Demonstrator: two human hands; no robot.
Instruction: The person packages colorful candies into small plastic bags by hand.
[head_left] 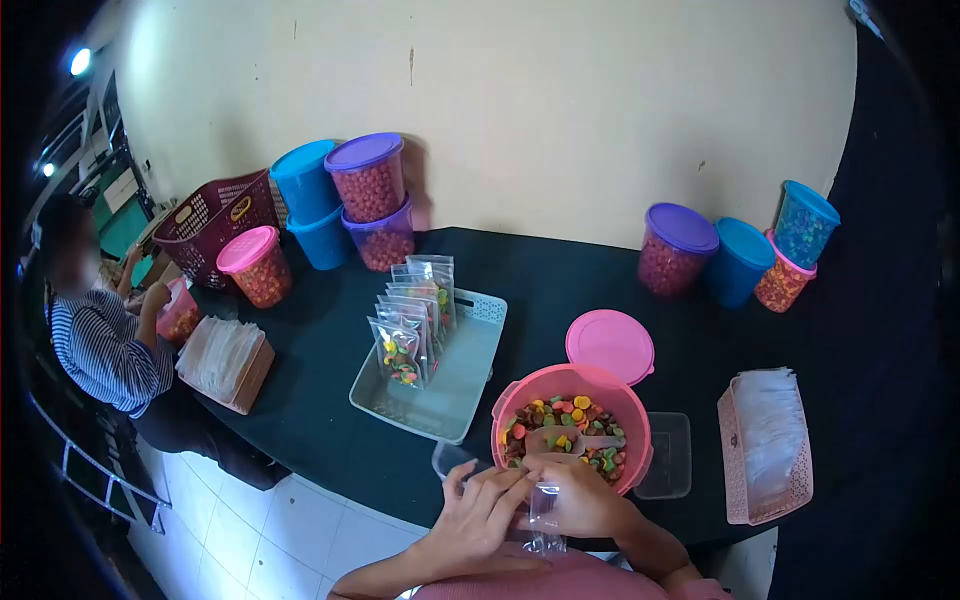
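Note:
In front of my body, my left hand [478, 520] and my right hand [575, 498] come together at a small clear plastic bag [545, 520]. Both hands have their fingers closed on it near its upper part; my fingers partly hide it, and I cannot make out any contents. Just beyond them stands a pink tub [640, 420] of colourful candy pieces [582, 403], with a translucent scoop [560, 438] lying on the candy. A clear piece of plastic [452, 458] shows partly behind my left hand.
A grey tray [468, 375] holds several filled bags [400, 350]. Around the tub are a pink lid [610, 346], a clear container [668, 455] and a basket [738, 480] of bags. Lidded tubs [680, 250] line the wall. A person [110, 345] works at left.

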